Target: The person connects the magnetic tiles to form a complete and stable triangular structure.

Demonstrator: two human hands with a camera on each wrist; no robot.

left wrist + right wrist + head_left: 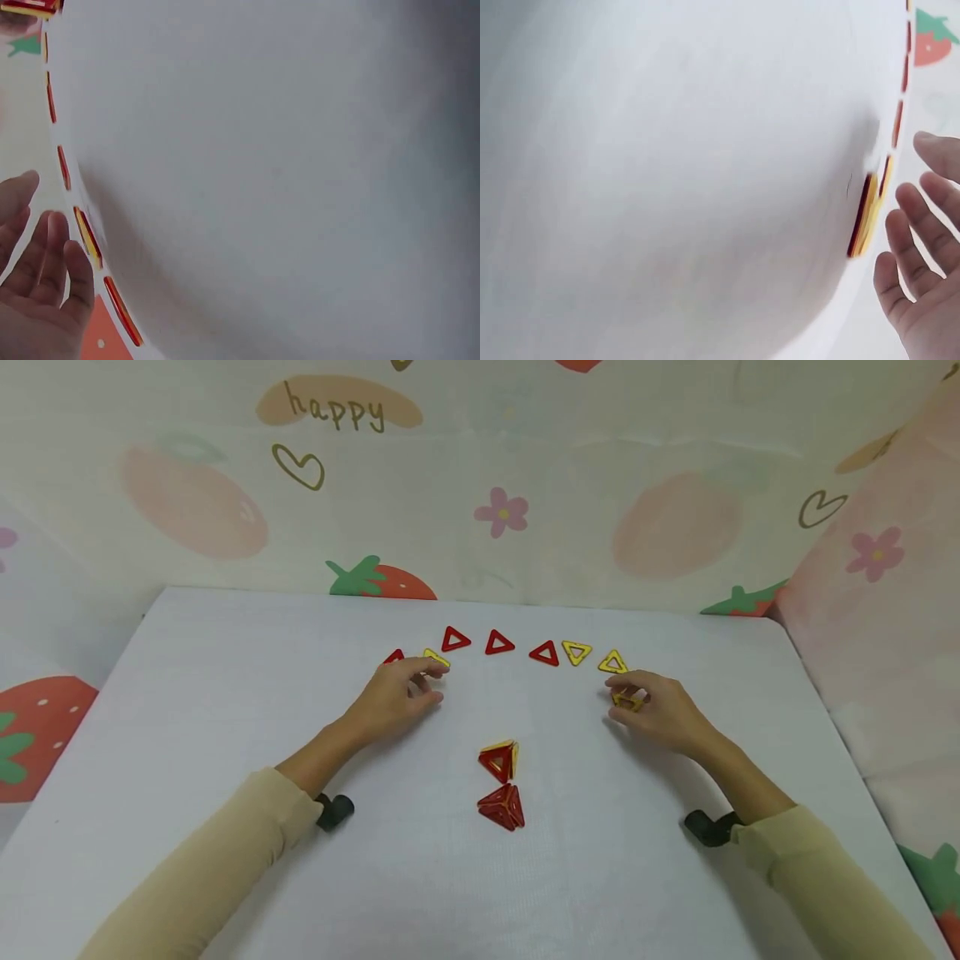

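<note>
My left hand (397, 695) hovers at the left end of a row of triangular frame tiles, fingers relaxed and holding nothing. Just beyond its fingertips lies a yellow triangle tile (437, 657), with a red triangle tile (393, 656) partly hidden behind the hand. My right hand (660, 708) is over another yellow triangle tile (626, 701), seen between thumb and fingers. In the right wrist view the fingers are loosely spread, apart from the red and yellow tiles (864, 216) on the table.
Red tiles (499, 642) and yellow tiles (576, 652) continue the row along the table's far side. Nearer, two small pyramids stand at mid-table: a red and yellow one (497, 763) and a red one (502, 808). A patterned cloth (502, 460) hangs behind the white table (570, 877).
</note>
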